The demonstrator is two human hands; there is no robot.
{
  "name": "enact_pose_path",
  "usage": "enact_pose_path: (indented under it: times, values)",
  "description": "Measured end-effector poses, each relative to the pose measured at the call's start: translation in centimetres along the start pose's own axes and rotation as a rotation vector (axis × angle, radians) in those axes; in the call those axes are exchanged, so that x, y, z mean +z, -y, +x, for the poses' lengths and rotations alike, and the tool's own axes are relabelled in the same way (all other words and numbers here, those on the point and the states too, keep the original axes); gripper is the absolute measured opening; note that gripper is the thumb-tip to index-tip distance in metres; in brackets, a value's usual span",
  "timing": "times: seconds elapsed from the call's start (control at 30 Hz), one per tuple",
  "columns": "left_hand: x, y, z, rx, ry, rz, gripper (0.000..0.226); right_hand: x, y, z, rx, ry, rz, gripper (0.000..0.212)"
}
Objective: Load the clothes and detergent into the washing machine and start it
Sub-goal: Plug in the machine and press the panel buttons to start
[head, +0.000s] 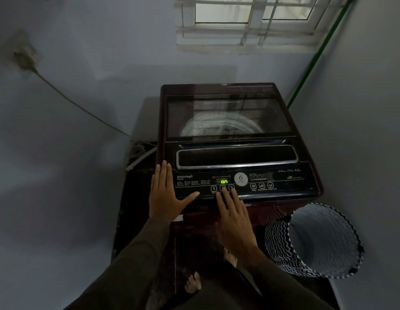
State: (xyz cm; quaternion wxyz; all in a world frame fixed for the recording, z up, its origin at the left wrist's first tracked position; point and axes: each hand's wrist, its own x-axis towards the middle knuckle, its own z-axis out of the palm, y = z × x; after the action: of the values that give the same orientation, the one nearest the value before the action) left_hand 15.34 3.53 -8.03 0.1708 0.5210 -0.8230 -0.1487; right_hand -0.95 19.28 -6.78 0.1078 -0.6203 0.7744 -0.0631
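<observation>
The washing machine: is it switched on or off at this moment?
On. The green display on the washing machine control panel reads "on". The right hand has fingertips at the numbered buttons; the left hand lies flat beside.

I see the washing machine (237, 139) in the room's corner, its control panel (243, 183) along the front edge. My left hand (166, 193) lies on the panel's left corner, my right hand (233, 217) at its front edge; the basket (277, 238) stands beside the machine's front right corner.
</observation>
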Motion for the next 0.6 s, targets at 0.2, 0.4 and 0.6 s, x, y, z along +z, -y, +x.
enact_pose_path:
  times: [0.2, 0.4, 0.6]
  values:
    - [0.07, 0.05, -0.01, 0.008, -0.012, -0.001, 0.122, -0.24, 0.09, 0.11, 0.020, -0.002, 0.007, 0.082]
    - [0.15, 0.08, 0.02, 0.007, -0.019, -0.004, 0.122, -0.21, 0.23, 0.31, 0.043, -0.002, -0.006, 0.081]
    - [0.12, 0.13, -0.02, 0.009, -0.009, 0.008, 0.122, -0.21, 0.36, 0.30, 0.053, 0.002, 0.021, 0.086]
